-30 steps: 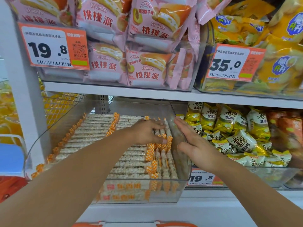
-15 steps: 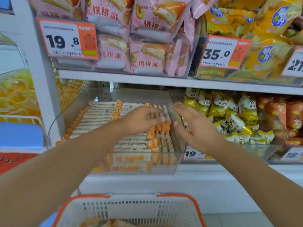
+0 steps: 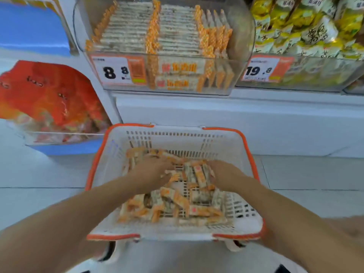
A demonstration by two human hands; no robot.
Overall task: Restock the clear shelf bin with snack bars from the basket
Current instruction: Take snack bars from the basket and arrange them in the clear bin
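A white basket with an orange rim [image 3: 97, 160] sits low in front of me, with several orange-and-white snack bars [image 3: 173, 201] loose inside it. Both my hands are down in the basket. My left hand [image 3: 151, 170] lies palm down on the bars at the back, its fingers stretched out. My right hand [image 3: 224, 174] is against a few bars standing near the middle; its fingers are blurred and partly hidden. Above, on the shelf, the clear bin [image 3: 243, 36] holds neat rows of the same bars [image 3: 177, 32].
An 8.8 price tag [image 3: 118, 70] is on the bin's front. To its right is a bin of yellow-and-white packs [image 3: 307, 32] with a 19.8 tag [image 3: 262, 70]. At the left is a bin of red packs [image 3: 49, 95]. The white shelf base [image 3: 216, 119] stands behind the basket.
Both hands left the clear shelf bin and dropped into the basket. My view tilted down from the shelves to the basket.
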